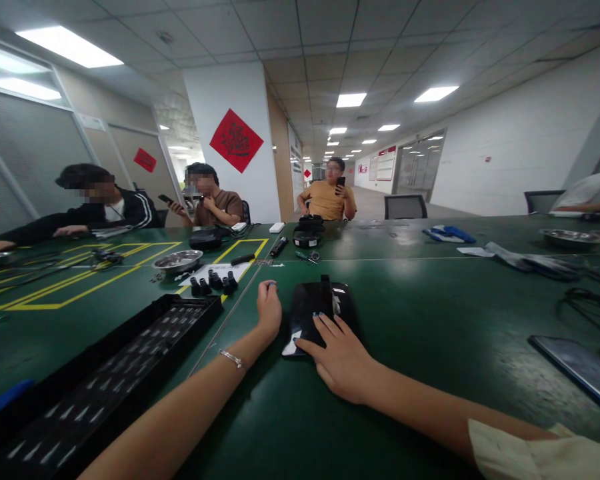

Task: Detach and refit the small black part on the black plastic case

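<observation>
A glossy black panel (305,303) with rounded corners lies on the green table in front of me. An upright black piece (326,291) stands on its far half, and a white sticker (293,343) shows at its near left corner. Flat across the panel's near part rests my right hand (337,350), fingers spread, the thumb at the sticker. My left hand (269,312) is closed just left of the panel, apart from it; whatever its curled fingers hold, if anything, is hidden.
Left of my forearm lies a long black tray (125,367) with rows of small pale pointed pieces. Beyond it stand several black cylindrical parts (214,283) and a metal bowl (179,261). A tablet-like device (575,367) lies at right. Several people sit around the table.
</observation>
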The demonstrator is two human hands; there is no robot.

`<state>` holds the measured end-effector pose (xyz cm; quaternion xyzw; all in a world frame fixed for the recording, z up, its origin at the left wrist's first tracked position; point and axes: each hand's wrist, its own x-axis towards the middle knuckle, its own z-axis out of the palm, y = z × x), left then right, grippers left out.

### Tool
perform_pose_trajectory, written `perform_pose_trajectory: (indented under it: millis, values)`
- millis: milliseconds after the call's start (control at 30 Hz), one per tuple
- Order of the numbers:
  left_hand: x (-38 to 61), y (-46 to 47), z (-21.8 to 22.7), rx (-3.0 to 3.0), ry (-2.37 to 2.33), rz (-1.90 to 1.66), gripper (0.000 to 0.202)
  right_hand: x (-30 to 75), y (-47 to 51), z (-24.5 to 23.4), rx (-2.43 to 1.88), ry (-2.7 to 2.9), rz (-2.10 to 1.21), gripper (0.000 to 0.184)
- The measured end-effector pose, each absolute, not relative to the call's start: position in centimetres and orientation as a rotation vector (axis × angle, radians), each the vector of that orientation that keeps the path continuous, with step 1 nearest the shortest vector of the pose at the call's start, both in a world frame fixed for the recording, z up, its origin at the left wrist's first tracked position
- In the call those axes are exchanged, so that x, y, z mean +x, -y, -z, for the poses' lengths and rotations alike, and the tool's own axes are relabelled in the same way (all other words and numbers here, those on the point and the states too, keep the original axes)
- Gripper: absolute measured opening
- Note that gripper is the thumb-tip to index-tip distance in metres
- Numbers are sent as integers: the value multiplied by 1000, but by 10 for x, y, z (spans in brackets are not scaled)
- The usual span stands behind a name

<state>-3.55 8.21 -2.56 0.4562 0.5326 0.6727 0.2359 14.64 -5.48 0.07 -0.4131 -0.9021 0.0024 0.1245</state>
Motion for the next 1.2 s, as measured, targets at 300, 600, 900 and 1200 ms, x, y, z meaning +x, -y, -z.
perform_pose_trajectory:
  millis: [300, 600, 900, 1200]
  values:
    - [-32, -77, 14, 1213, -1444, -1792, 8, 119, 40, -1, -1179, 2556, 72, 61]
    - [-30, -76, 22, 1230, -1366, -1749, 10, 131, 26, 5, -1493, 2517, 39, 39]
    - [-29, -76, 22, 1244, -1341, -1679, 13, 211, 11, 2, -1910, 2337, 6, 43]
    - [-28, -72, 19, 1269, -1322, -1643, 14, 286, -27, 0, -2486, 1908, -125, 45]
